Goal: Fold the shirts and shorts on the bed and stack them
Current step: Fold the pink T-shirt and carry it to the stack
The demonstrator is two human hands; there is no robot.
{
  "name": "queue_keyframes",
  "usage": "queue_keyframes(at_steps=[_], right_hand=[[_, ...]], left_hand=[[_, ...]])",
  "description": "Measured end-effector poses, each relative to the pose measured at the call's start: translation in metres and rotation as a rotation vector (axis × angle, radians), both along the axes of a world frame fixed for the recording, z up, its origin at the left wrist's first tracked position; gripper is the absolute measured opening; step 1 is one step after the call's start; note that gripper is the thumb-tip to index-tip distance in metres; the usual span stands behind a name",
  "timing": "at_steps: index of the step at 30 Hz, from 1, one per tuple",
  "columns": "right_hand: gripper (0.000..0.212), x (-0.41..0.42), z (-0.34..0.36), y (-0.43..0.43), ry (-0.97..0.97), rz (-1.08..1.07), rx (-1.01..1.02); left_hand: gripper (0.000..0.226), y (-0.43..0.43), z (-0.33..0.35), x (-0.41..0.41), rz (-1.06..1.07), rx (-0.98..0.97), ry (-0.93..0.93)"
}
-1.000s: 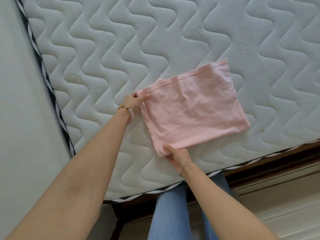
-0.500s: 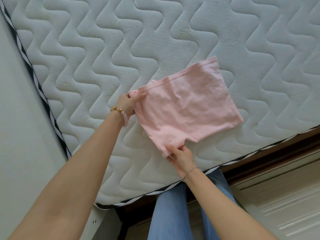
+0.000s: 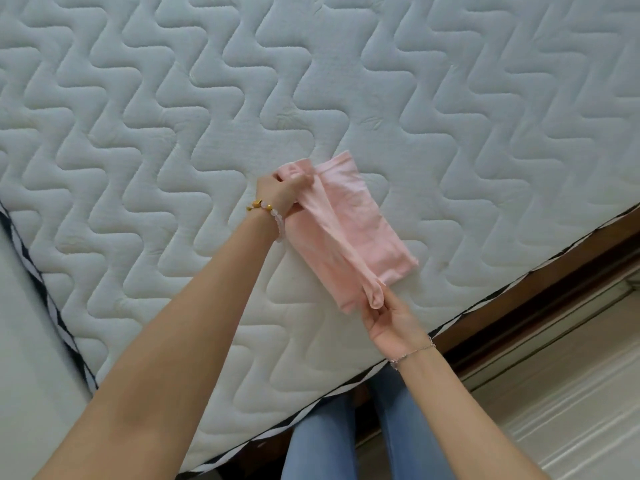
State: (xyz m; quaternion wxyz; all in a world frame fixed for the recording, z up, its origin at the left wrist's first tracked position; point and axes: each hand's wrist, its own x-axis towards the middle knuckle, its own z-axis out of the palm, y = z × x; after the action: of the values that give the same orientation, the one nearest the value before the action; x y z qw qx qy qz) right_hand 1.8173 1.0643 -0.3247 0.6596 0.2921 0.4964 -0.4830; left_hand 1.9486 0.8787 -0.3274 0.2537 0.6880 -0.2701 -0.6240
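Observation:
A pale pink garment [image 3: 363,223] lies on the white quilted mattress [image 3: 173,133] near its front edge, partly folded over on itself into a narrow strip. My left hand [image 3: 280,190] grips its far corner, bunched in the fist. My right hand [image 3: 388,320] pinches its near corner. The left-hand edge of the cloth is lifted and stretched between my two hands, above the part that rests flat on the mattress.
The mattress edge with black-and-white piping [image 3: 485,296] runs diagonally at the right, with a dark wooden bed frame [image 3: 540,292] below it. My legs in blue jeans [image 3: 346,441] stand against the bed. A pale wall [image 3: 24,341] borders the mattress at the left.
Both hands have lifted the garment's left edge and carried it over to the right, so the wide flat rectangle is now a narrow folded strip. The view shifted as well.

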Motion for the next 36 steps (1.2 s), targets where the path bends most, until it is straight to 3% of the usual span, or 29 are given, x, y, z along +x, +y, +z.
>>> queue_keyframes(at_steps=[4, 6, 7, 9, 12, 16, 18, 21, 25, 27, 30, 36], right_hand=[[0.02, -0.028, -0.014, -0.002, -0.046, -0.119, 0.042], [0.041, -0.04, -0.022, 0.0, -0.065, -0.042, 0.041], [0.047, -0.045, -0.024, 0.001, -0.06, 0.011, 0.047], [0.043, -0.055, -0.026, 0.001, 0.005, 0.118, 0.073], [0.016, -0.064, -0.026, -0.002, 0.297, 0.284, 0.115], [0.002, -0.077, -0.03, -0.01, 0.934, 0.581, 0.14], [0.019, -0.086, -0.038, -0.019, 1.077, 0.711, 0.055], [0.032, -0.093, -0.048, -0.035, 1.197, 0.955, -0.092], [0.026, -0.09, -0.062, -0.051, 1.467, 1.28, -0.323], [0.026, -0.086, -0.066, -0.058, 1.449, 1.369, -0.389], [0.024, -0.083, -0.069, -0.07, 1.278, 1.422, -0.329], [0.012, -0.108, -0.075, -0.068, 1.105, 1.264, -0.17]], left_hand=[[0.021, -0.012, -0.013, -0.045, -0.039, 0.02, 0.052], [0.036, -0.014, -0.024, -0.055, -0.117, 0.039, 0.02], [0.033, -0.013, -0.028, -0.057, -0.164, 0.035, -0.015], [0.028, -0.008, -0.032, -0.056, -0.19, 0.025, -0.051], [0.029, 0.007, -0.033, -0.045, -0.127, -0.028, -0.138], [0.026, 0.044, -0.039, -0.016, -0.018, -0.129, -0.435], [0.037, 0.068, -0.043, -0.007, 0.042, -0.047, -0.488], [0.042, 0.106, -0.055, -0.008, 0.072, 0.168, -0.323], [0.036, 0.146, -0.058, -0.029, 0.143, 0.351, 0.008], [0.034, 0.158, -0.057, -0.037, 0.146, 0.38, 0.095], [0.043, 0.165, -0.058, -0.039, 0.12, 0.364, 0.155], [0.047, 0.163, -0.06, -0.034, -0.012, 0.317, 0.043]])
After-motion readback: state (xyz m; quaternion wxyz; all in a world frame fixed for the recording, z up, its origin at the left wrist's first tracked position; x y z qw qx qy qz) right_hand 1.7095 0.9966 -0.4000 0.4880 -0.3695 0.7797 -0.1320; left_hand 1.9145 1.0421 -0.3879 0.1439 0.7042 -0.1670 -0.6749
